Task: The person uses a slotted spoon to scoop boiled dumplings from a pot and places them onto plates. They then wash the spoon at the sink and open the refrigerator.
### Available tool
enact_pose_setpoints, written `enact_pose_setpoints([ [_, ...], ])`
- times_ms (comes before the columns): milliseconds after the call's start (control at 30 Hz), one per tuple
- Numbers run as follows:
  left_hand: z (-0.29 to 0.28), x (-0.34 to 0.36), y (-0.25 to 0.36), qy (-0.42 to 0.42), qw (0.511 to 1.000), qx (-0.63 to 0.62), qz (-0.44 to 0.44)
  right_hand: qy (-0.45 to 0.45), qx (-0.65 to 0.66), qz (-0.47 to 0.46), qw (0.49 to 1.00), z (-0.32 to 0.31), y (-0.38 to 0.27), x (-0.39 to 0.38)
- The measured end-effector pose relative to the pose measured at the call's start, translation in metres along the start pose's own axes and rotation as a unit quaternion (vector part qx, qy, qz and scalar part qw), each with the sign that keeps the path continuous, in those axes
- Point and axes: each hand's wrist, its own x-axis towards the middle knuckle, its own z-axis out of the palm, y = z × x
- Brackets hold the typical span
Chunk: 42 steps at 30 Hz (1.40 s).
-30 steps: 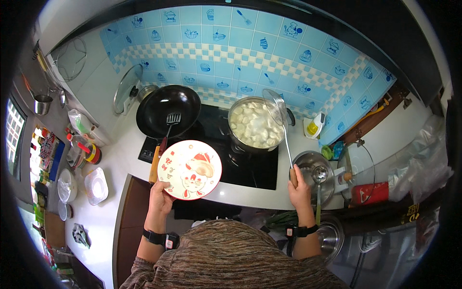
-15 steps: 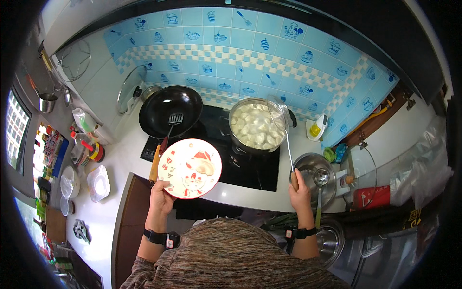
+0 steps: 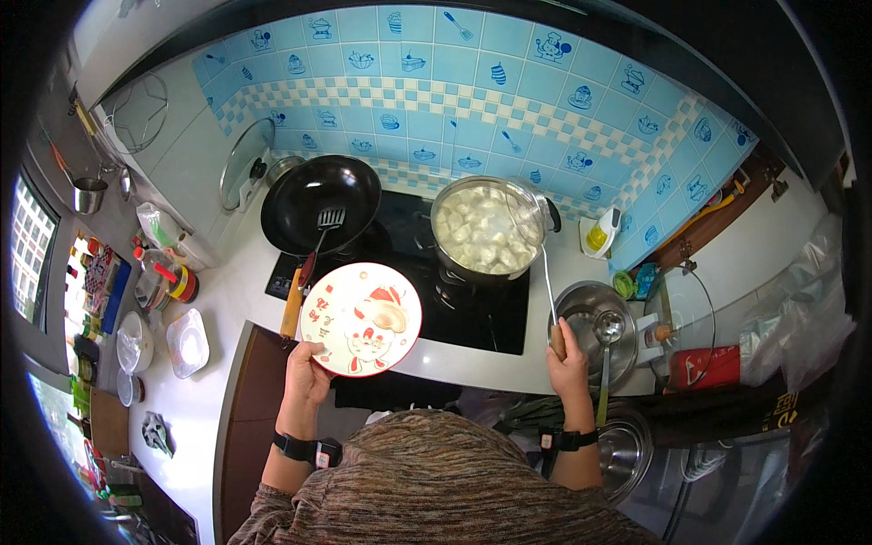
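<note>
My left hand grips the rim of a round white plate with a red edge and a cartoon print, held up in front of the stove. My right hand is closed round the wooden handle of a wire skimmer. The skimmer's round mesh head lies over the right part of a steel pot, low at the water. Pale dumplings crowd the pot, and the part under the mesh is hard to make out.
A black wok with a slotted turner stands on the left burner. Right of the stove, a steel bowl holds a ladle. A white dish and bottles stand on the left counter; a glass lid leans at the wall.
The skimmer's mesh head has dropped from above the pot's right rim down over the dumplings. My left hand and the plate have barely moved.
</note>
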Motion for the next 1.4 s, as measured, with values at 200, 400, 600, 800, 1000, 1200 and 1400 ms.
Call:
enact_pose_setpoints([
  [200,0.0,-0.002,0.0,-0.001,1.0,0.004,0.0,0.028,0.014,0.001,1.0,0.0,0.002,-0.004],
  [400,0.001,-0.003,0.001,0.004,1.0,0.013,-0.006,-0.005,0.027,0.08,0.996,-0.003,-0.003,-0.007],
  [600,0.002,-0.003,-0.001,0.006,1.0,0.021,-0.01,0.02,-0.009,0.045,0.999,-0.003,-0.006,-0.011],
  [800,-0.002,0.0,-0.001,-0.011,0.999,0.022,-0.027,0.033,-0.048,0.026,0.998,-0.003,-0.005,-0.006],
  [1000,-0.002,0.0,-0.002,0.0,1.0,0.009,-0.015,0.034,-0.06,0.014,0.997,-0.002,-0.007,0.006],
  [1200,-0.003,0.001,0.001,-0.007,1.0,0.02,-0.019,0.045,-0.097,-0.003,0.994,0.004,-0.006,0.02],
  [1400,0.001,0.004,0.003,-0.004,1.0,0.01,-0.012,0.034,-0.101,0.009,0.994,0.005,-0.009,0.03],
])
